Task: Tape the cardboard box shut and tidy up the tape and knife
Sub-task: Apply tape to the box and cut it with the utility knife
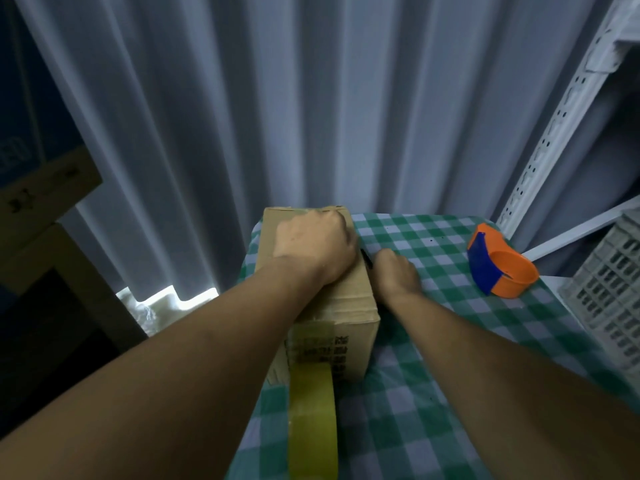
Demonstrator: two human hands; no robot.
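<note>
left hand [317, 245] pressing cardboard box [349, 306], knife [366, 259] in right grip [396, 275]

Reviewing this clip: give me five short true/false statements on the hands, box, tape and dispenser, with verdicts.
1. The left hand presses on top of the box. True.
2. The right hand is holding the dispenser. False: the dispenser lies untouched on the checked cloth, to the right; the right hand is beside the box, closed on a dark tool.
3. A strip of yellowish tape hangs from the box's near end towards the camera. True.
4. The box stands on a bare wooden table. False: it stands on the green-and-white checked cloth.
5. The dispenser is orange and blue. True.
</note>
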